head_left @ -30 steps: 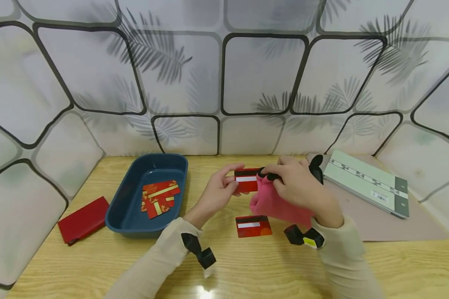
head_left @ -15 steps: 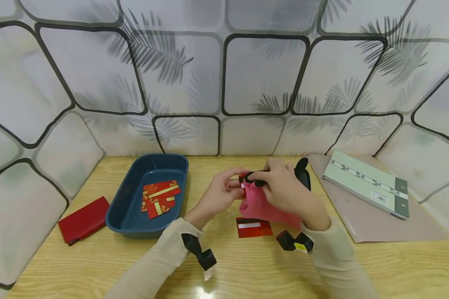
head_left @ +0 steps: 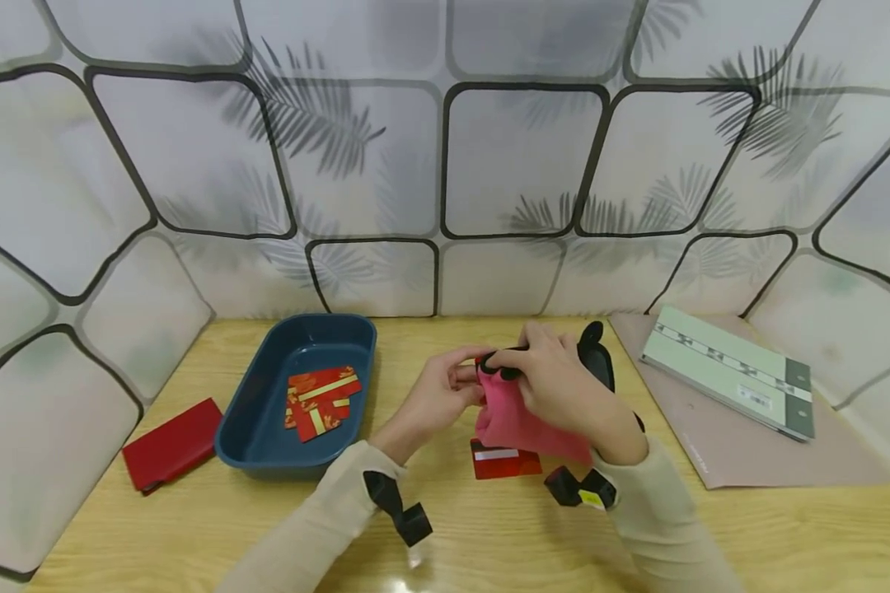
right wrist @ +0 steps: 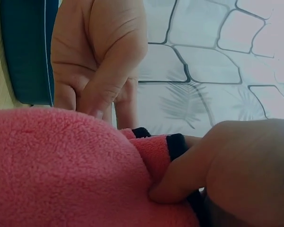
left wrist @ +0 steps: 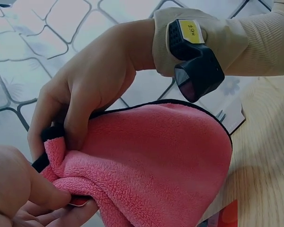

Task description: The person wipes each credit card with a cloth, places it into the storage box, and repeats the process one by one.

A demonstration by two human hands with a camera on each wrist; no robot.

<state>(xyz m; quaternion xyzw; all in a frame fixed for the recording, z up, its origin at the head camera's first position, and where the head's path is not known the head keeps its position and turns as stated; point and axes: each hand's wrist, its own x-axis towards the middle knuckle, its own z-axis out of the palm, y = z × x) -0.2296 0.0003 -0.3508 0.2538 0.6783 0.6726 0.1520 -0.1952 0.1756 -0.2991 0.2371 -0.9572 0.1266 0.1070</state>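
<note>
My right hand (head_left: 567, 391) pinches a folded pink plush cloth (head_left: 515, 420) with black edging, the thumb pressed into its fold in the right wrist view. On the left, my left hand (head_left: 441, 397) holds a red card (left wrist: 79, 201) between thumb and fingers. The cloth hides most of that card; a thin red sliver shows at the left fingertips. Below the cloth, a second red card (head_left: 506, 465) with a black stripe and white strip lies on the table, its upper edge partly covered.
A blue tray (head_left: 289, 472) left of my hands holds several red-and-gold cards (head_left: 325, 385). Beside it lies a red wallet-like case (head_left: 172, 445). At right, a pale green notebook (head_left: 719, 371) rests on a pinkish-beige sheet (head_left: 786, 471). A patterned curtain-like backdrop (head_left: 519, 165) surrounds the table.
My right hand has moved left with the cloth, which now covers the held card that showed clearly a second ago. The left hand has stayed nearly in place. The head view has tilted slightly up.
</note>
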